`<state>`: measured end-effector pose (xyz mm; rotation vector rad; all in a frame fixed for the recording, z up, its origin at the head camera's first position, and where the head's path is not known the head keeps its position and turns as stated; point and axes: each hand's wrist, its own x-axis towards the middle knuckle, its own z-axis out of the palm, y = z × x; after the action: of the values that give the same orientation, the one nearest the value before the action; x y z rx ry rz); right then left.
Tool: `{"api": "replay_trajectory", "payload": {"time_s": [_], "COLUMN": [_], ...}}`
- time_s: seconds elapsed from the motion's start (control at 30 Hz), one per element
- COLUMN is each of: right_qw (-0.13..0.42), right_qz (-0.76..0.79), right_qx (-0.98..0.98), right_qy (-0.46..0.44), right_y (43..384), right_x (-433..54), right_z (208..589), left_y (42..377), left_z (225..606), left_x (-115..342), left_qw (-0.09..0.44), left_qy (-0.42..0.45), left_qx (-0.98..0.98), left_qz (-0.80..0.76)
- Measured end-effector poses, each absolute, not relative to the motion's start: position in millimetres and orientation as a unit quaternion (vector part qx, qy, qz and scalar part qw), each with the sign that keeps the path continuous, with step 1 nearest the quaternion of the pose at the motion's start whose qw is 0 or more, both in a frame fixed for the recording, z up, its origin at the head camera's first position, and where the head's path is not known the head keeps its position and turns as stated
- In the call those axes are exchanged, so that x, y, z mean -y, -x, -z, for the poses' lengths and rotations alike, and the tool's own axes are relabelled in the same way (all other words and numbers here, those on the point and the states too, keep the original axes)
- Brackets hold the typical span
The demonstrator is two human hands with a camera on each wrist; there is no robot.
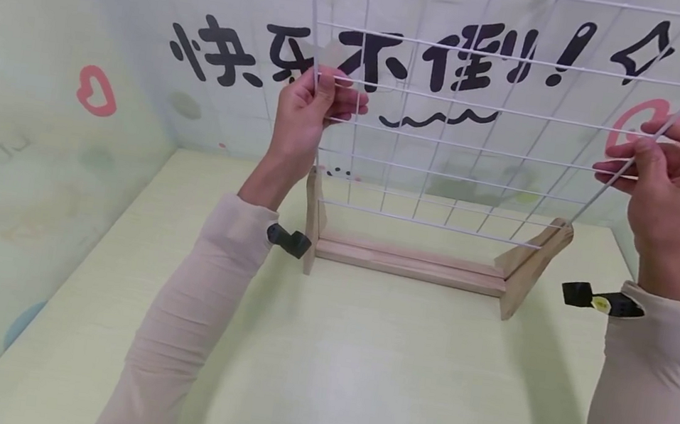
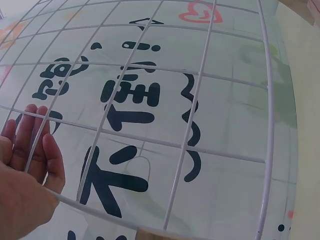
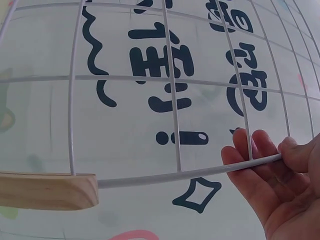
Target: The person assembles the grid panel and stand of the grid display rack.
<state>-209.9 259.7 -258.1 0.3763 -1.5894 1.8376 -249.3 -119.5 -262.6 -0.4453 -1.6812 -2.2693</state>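
A white wire grid panel (image 1: 451, 101) stands upright above a wooden stand (image 1: 410, 264) with two side pieces joined by a crossbar. My left hand (image 1: 315, 105) pinches the panel's left edge wire between thumb and fingers, the other fingers reaching behind the grid. On the opposite side my right hand (image 1: 674, 170) holds the right edge wire the same way. In the right wrist view, the edge wire meets the end of a wooden side piece (image 3: 55, 191). A bit of wood (image 2: 165, 234) also shows at the bottom of the left wrist view.
The stand sits on a pale table (image 1: 345, 370) toward its back edge. Behind the panel rises a light wall (image 1: 217, 117) with large black characters and pink hearts. Small black cameras (image 1: 289, 240) are strapped to both sleeves.
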Motion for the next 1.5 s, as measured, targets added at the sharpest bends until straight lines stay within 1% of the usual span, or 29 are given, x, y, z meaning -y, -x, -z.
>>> {"api": "replay_trajectory", "payload": {"time_s": [0.1,0.3,0.83,0.97,1.17,1.33,1.5], "right_qw": [0.346,0.366,0.389,0.389,0.377,0.375,0.373], "right_qz": [-0.696,-0.693,-0.623,-0.623,-0.662,-0.659,-0.671], "right_qx": [0.611,0.609,0.673,0.673,0.639,0.644,0.631], "right_qy": [-0.147,-0.124,-0.083,-0.087,-0.104,-0.098,-0.113], "right_y": [210.3,213.7,213.5,213.0,215.2,215.0,214.5], "right_x": [-256.9,-250.0,-249.5,-249.2,-252.2,-255.7,-255.8], "right_z": [259.1,260.2,275.7,280.0,288.7,297.0,301.4], "left_y": [248.9,247.8,248.0,247.1,245.6,245.3,244.3], "left_z": [264.7,270.9,285.3,290.3,296.2,301.8,307.5], "left_x": [122.3,128.5,132.6,133.8,135.8,135.9,136.5], "left_qw": [0.130,0.110,0.100,0.096,0.087,0.080,0.087], "left_qy": [0.156,0.156,0.167,0.168,0.167,0.173,0.181], "left_qx": [0.579,0.580,0.592,0.601,0.613,0.623,0.636], "left_qz": [0.789,0.792,0.782,0.775,0.767,0.759,0.745]}}
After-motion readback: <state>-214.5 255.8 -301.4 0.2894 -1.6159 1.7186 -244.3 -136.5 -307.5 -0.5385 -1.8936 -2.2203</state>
